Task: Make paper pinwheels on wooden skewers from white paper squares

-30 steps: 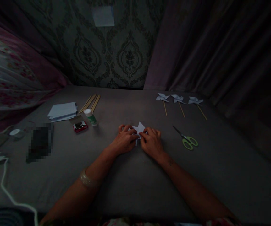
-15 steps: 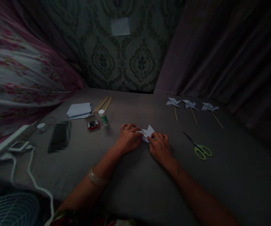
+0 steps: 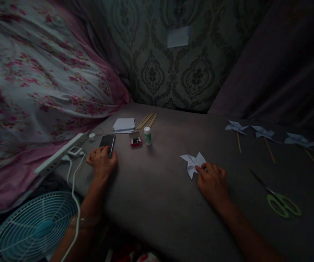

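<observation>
My left hand [image 3: 101, 162] lies over the near end of a dark phone [image 3: 108, 141] at the table's left side. Its thumb is at the phone's right edge and its fingers bend round the near part, which they hide. My right hand [image 3: 214, 183] pinches a white paper pinwheel [image 3: 192, 163] near its middle, pressing it on the table. Three blades of it show, while the fingers cover the rest. Green-handled scissors [image 3: 275, 198] lie to the right of this hand, blades pointing away.
Three pinwheels on sticks [image 3: 263, 133] lie at the far right. Toward the back left are stacked paper [image 3: 124, 124], wooden sticks [image 3: 147, 120], a green-and-white glue bottle [image 3: 147, 136] and a small red box [image 3: 136, 141]. A power strip [image 3: 60, 155] with white cables and a blue fan [image 3: 40, 227] stand left.
My left hand has let go of the paper pinwheel and moved left onto the phone. My right hand still holds the pinwheel. The view has turned left.
</observation>
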### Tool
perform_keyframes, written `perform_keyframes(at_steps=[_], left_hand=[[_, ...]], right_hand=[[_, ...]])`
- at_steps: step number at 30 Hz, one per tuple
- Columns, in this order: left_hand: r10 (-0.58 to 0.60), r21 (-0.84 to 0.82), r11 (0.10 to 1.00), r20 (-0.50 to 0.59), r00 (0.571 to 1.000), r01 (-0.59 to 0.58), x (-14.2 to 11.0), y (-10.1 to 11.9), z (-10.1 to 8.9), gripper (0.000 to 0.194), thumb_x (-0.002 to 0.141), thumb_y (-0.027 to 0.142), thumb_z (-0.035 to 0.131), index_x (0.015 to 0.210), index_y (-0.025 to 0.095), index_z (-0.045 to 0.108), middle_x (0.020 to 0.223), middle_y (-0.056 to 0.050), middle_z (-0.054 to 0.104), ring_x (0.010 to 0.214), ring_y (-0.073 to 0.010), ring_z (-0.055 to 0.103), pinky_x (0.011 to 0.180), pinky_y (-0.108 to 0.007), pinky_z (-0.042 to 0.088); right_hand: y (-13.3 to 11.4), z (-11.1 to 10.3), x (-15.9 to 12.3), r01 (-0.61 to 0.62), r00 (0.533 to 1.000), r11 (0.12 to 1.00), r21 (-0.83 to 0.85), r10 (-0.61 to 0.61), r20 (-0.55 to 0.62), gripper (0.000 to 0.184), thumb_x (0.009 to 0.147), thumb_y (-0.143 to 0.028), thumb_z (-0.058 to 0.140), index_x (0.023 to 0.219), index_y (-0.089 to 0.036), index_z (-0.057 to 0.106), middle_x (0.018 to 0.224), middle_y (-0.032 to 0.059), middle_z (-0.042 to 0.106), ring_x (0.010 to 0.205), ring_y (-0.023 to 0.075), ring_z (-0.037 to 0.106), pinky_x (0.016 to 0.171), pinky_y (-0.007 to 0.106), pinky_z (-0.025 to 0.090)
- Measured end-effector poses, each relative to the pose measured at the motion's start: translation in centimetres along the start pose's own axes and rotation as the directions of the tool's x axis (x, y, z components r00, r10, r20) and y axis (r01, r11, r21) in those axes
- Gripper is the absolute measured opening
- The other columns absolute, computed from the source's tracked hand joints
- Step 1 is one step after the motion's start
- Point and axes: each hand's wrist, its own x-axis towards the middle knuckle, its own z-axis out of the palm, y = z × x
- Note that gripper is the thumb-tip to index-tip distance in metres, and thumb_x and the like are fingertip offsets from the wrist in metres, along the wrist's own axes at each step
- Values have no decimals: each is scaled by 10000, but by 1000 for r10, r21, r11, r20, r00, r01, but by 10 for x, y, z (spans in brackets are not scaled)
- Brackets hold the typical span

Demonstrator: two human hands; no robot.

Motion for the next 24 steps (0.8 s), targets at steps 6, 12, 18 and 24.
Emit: perform_keyframes(at_steps=[6, 12, 18, 24], left_hand=[[-31, 141, 990, 8, 999, 29, 5, -17, 5, 423, 860, 434, 512, 1113, 129, 662, 1295, -207, 533, 1222, -418, 389, 958, -586, 309], [-38, 224, 974, 67, 997, 22, 4, -15, 11, 437, 881, 492, 472, 1086, 160, 669, 1307, -170, 513, 1217, -391, 391, 963, -577, 313], [-18, 225, 974, 28, 999, 11, 6, -11, 9, 423, 856, 484, 521, 1085, 159, 663, 1328, -182, 513, 1240, -395, 385, 940, -578, 345], [245, 11, 969, 7, 969, -245, -17, 45, 5, 318, 877, 414, 519, 1065, 200, 660, 1283, -124, 569, 1212, -363, 434, 955, -569, 345]], right_hand=[[1, 2, -2, 16, 999, 1000, -4, -16, -32, 308, 814, -89, 497, 1014, -181, 712, 914, 88, 632, 847, 230, 514, 801, 384, 311], [0, 2, -1, 14, 999, 1000, 21, -13, -48, 299, 813, -80, 514, 1011, -180, 715, 899, 77, 632, 836, 224, 513, 791, 376, 309], [-2, -1, 2, -39, 999, 998, 54, 40, -20, 308, 809, -73, 520, 1024, -177, 715, 919, 84, 632, 876, 227, 517, 822, 386, 317], [-1, -2, 4, -76, 997, 994, 75, 76, 4, 311, 824, -77, 507, 1032, -185, 712, 938, 88, 627, 897, 221, 508, 842, 385, 317]])
